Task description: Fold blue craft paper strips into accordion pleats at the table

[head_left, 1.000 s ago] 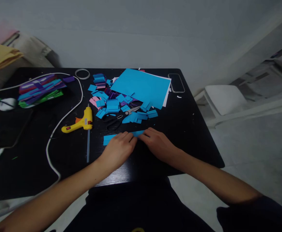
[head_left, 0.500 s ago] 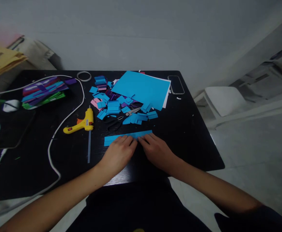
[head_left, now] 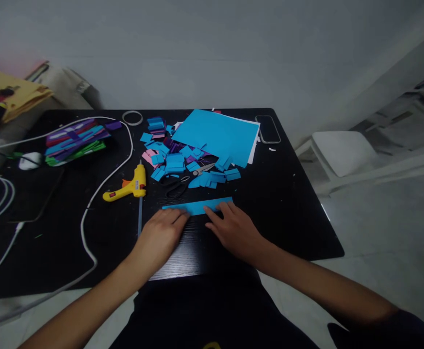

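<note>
Flattening, seemingly creasing, the blue paper strip (head_left: pixel 197 206) near the counter's (head_left: pixel 288 218) front edge, just in front of the scissors (head_left: pixel 183 182). Pressing with left hand (head_left: pixel 159 237) and right hand (head_left: pixel 234 230), grip wide, fingertips at its near edge, clasping nothing. Calls next for even pressure along the fold.

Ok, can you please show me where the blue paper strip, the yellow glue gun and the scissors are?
blue paper strip (head_left: pixel 197 206), head view, on the middle of the strip.
yellow glue gun (head_left: pixel 139 180), head view, on its barrel.
scissors (head_left: pixel 203 168), head view, on the grey blades.
</note>
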{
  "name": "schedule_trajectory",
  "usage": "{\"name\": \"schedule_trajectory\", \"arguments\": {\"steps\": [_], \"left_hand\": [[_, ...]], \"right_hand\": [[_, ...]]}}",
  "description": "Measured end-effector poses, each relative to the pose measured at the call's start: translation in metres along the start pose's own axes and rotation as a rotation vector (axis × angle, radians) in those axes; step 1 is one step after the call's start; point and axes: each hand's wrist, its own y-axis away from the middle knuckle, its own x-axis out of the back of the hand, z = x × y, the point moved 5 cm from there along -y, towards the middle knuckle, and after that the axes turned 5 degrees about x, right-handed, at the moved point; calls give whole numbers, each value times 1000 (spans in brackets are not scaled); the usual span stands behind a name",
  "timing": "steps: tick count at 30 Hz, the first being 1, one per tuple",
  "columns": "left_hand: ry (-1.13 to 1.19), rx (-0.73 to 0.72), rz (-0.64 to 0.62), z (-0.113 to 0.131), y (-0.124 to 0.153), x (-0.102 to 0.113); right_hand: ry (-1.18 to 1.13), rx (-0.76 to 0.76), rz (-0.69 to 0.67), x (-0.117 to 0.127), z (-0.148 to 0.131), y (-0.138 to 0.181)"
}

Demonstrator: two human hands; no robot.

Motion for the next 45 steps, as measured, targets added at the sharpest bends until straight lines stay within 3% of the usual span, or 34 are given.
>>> {"name": "schedule_trajectory", "arguments": {"steps": [4,13,18,23,35,45], "left_hand": [[41,25,-25,-15,1,3],[119,17,-36,-12,-1,4],[205,60,-98,-25,1,7],[139,124,-173,-35,2,10],[-146,24,-38,-17,9,5],[-190,45,-6,-7,16,-2]], "right_hand": [[-35,10,12,1,3,-10],[-178,150,-64,-15,-13,-46],[-173,170,-77,-15,-15,-50],[-159,172,-84,-14,-15,-50],[-138,209,-54,-13,-27,-49],[-180,167,-6,-14,-20,-40]]}}
